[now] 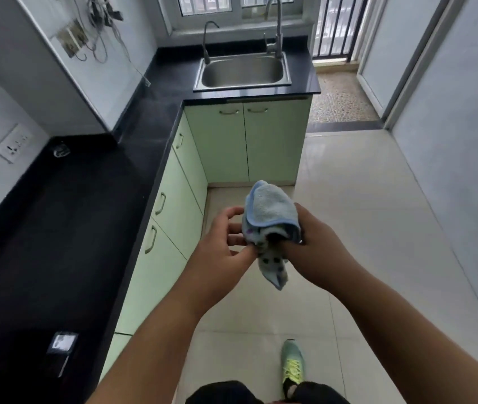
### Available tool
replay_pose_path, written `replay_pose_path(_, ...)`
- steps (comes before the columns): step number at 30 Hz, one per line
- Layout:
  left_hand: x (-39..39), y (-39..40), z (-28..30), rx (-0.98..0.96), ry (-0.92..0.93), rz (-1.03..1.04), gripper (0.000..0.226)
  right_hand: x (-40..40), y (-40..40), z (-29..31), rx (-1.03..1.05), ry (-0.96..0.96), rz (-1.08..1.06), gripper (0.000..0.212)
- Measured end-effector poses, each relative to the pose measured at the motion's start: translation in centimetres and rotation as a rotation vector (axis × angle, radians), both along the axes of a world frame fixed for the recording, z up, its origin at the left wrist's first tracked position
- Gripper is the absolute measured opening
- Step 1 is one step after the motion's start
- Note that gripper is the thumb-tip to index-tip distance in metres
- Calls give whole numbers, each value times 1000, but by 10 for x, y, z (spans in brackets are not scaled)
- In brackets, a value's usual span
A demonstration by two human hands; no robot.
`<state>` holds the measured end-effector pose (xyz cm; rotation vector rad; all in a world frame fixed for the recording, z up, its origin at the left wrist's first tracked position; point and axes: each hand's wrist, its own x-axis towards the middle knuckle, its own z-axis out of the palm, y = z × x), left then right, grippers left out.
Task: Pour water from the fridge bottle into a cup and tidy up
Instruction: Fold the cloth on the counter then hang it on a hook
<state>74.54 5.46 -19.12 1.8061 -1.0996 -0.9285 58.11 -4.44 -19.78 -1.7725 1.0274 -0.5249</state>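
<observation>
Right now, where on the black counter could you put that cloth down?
Both hands, left hand and right hand, hold the cloth. The counter is bare between the small clear thing near the wall socket and the dark gadget at the near end. The stretch left of the sink is bare too.

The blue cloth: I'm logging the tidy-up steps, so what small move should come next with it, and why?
Probably carry the blue cloth left to the black countertop, perhaps to wipe it. The right hand grips the bunched cloth and the left hand pinches its lower edge, both over the floor, apart from the counter. No cup or bottle is in view.
</observation>
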Motion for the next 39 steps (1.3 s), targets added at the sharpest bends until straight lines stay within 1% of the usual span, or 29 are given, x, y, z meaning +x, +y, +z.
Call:
replay_pose_path(2, 10, -19, 6, -12, 13, 48, 61, 17, -31, 3, -11, 2, 58, 56)
replay_pose_path(5, 31, -38, 9, -17, 39, 104, 74, 45, -67, 4, -71, 54, 150, 50)
replay_pose_path(8, 57, -62, 5, -26, 98, 180, 65, 72, -100, 4, -83, 111, 196, 35)
replay_pose_path(10, 79, -78, -1, -11, 119, 229, 58, 98, -121, 3, -114, 142, 218, 32)
replay_pose_path(14, 124, -106, -15, -34, 99, 319, 66, 153, -149, 1, -159, 187, 311, 28)
replay_pose_path(17, 174, -127, -22, -51, 116, 380, 61, 206, -171, 5, -188, 224, 362, 28)
replay_pose_path(20, 223, -142, -23, -94, -3, 443, 44, 259, -194, 7, -228, 250, 438, 23)
replay_pose_path(23, 267, -155, -20, -168, -65, 486, 35, 314, -212, 4, -258, 208, 487, 19)
replay_pose_path(26, 307, -157, -18, -133, -253, 615, 14, 366, -224, -3, -272, 161, 584, 24)
replay_pose_path(28, 329, -152, -18, -82, -264, 745, 7, 395, -231, -6, -231, 110, 651, 33)
replay_pose_path(30, 349, -147, -19, -34, -230, 865, 6, 427, -240, -9, -206, 65, 706, 37)
replay_pose_path(31, 358, -145, -19, -14, -232, 923, 6, 444, -245, -10, -225, 60, 736, 35)
replay_pose_path(35, 389, -143, -14, 77, -353, 1105, 11, 518, -261, -13, -316, 84, 909, 28)
replay_pose_path(37, 395, -144, -11, 110, -409, 1173, 16, 544, -264, -12, -282, 80, 959, 21)
replay_pose_path(39, 399, -144, -6, 117, -478, 1243, 18, 570, -267, -11, -252, 29, 993, 14)
